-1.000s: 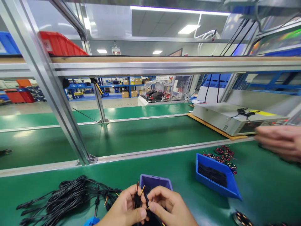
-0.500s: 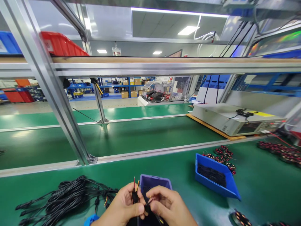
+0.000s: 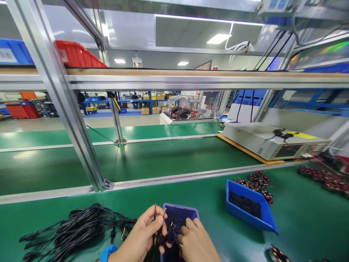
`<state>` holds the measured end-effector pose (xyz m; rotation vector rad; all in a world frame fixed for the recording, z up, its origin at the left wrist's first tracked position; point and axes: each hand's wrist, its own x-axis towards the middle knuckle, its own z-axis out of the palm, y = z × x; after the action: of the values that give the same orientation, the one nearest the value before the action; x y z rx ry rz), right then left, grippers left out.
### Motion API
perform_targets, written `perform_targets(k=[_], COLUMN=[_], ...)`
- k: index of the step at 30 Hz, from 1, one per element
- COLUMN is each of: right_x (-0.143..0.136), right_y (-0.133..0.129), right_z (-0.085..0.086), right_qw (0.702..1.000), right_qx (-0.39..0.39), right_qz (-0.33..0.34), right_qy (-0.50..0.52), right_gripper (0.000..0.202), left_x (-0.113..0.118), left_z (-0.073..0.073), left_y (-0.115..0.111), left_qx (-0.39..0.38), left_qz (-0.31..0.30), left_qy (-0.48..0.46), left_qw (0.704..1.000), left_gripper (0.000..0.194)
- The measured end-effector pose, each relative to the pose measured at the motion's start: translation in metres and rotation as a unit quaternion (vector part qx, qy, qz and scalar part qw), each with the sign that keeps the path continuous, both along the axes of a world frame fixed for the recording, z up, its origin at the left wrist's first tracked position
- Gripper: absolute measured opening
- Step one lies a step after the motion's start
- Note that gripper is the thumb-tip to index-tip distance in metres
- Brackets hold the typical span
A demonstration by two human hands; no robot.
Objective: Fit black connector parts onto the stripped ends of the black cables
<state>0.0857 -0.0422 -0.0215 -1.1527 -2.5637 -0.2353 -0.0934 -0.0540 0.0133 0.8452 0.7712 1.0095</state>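
Note:
My left hand [image 3: 148, 231] is closed on a black cable [image 3: 155, 218] whose thin ends, one red and one yellow-orange, stick up past the fingertips. Dark pieces with coloured wire tips hang below those fingers. Directly in front is a purple bin [image 3: 181, 208] with short black wires [image 3: 177, 222] inside. Over its right side, my right hand [image 3: 195, 236] has its fingers curled together and pointing down into it. A yellow wire tip shows beside the right fingers; what they pinch is hidden. Left of my hands lies a bundle of black cables [image 3: 81, 229] with connectors.
A blue bin [image 3: 253, 222] of black pieces stands to the right, with copper-wound coils [image 3: 259, 180] behind it and more coils [image 3: 324, 178] at far right. A grey instrument [image 3: 251, 136] sits on a board. A metal post [image 3: 73, 134] rises at left, carrying a shelf [image 3: 177, 80].
My right hand has moved away from the left, rightward over the purple bin, and its fingers have turned down. My left hand keeps the cable. The camera view has shifted slightly.

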Motion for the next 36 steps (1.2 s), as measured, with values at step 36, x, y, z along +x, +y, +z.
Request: perform_targets(k=[36], right_x=[-0.006], right_y=[-0.017], right_z=[0.037], right_qw=[0.732], right_qx=[-0.190], right_qz=[-0.045], right_qy=[0.653], right_gripper=[0.004], left_x=[0.007], left_z=[-0.008], left_y=[-0.002], left_qx=[0.002], left_qz=[-0.013], left_qy=[0.113], left_qw=[0.993], left_gripper=[0.051])
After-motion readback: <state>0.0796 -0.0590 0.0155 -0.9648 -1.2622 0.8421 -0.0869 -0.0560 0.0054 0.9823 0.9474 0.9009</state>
